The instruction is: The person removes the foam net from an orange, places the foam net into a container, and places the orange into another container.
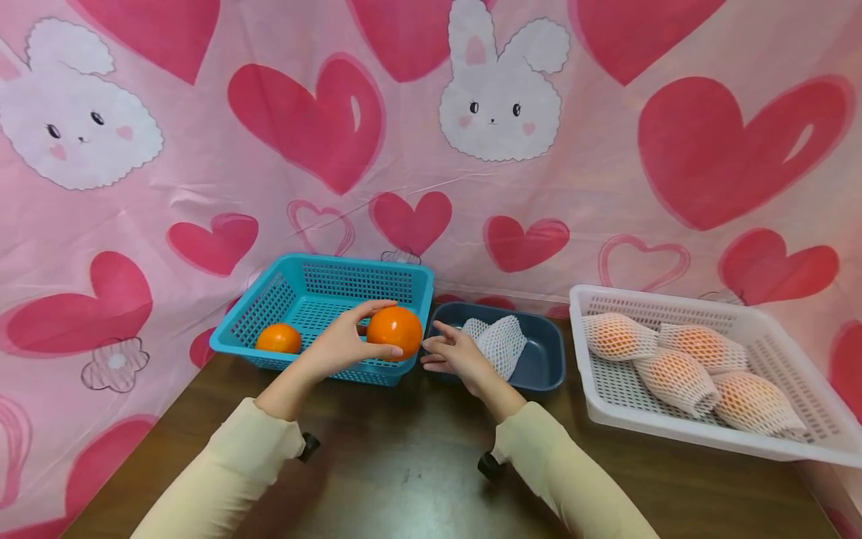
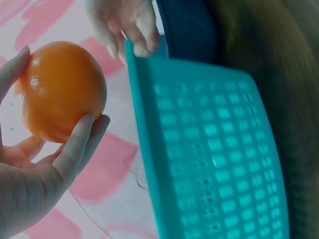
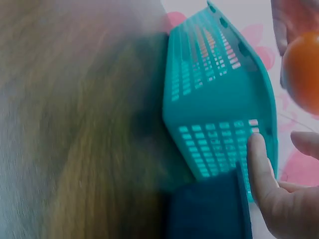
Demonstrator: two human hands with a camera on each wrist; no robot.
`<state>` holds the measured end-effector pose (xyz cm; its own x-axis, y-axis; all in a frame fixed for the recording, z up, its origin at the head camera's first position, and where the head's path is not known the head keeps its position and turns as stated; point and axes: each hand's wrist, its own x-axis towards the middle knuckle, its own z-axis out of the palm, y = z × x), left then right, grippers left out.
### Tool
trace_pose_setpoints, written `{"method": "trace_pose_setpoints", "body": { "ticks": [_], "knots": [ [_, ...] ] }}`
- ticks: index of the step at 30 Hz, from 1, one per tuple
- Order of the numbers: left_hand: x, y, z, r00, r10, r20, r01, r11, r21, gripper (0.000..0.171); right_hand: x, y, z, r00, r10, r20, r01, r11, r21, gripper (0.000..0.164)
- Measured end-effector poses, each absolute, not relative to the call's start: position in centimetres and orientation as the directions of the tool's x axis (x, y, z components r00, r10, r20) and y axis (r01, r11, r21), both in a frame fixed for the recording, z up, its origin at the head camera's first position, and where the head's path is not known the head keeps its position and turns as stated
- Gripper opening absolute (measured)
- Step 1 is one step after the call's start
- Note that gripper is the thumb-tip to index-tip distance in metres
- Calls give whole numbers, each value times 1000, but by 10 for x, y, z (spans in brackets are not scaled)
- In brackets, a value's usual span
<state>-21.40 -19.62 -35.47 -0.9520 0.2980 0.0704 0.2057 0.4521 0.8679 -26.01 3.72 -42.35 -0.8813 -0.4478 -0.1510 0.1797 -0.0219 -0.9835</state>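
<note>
My left hand (image 1: pixel 341 340) grips a bare orange (image 1: pixel 394 333) between thumb and fingers, above the right side of the turquoise basket (image 1: pixel 323 263). In the left wrist view the orange (image 2: pixel 62 92) is up beside the basket's rim, with the fingertips against its skin. A second orange (image 1: pixel 279 338) lies inside the basket at its left. Just right of the held orange is my right hand (image 1: pixel 465 358), fingers loosely spread and holding nothing. It hovers over the left edge of a dark blue tray (image 1: pixel 547 352), where white foam net sleeves (image 1: pixel 501 346) lie.
On the right stands a white basket (image 1: pixel 831 408) with several net-wrapped fruits (image 1: pixel 680 380). All the containers sit along the back of a brown wooden table (image 1: pixel 411 464). A pink cloth (image 1: pixel 411 97) with hearts and rabbits hangs behind them.
</note>
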Motion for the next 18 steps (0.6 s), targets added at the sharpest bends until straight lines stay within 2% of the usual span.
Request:
{"method": "trace_pose_setpoints", "body": {
  "ticks": [7, 18],
  "knots": [
    [-230, -222, -367, -980, 194, 53, 145, 499, 854, 75, -255, 26, -428, -889, -435, -145, 233, -156, -960, 63],
    [-244, -256, -379, -997, 49, -52, -12, 603, 798, 79, -250, 16, -432, -907, -380, -184, 296, -261, -919, 61]
  ]
}}
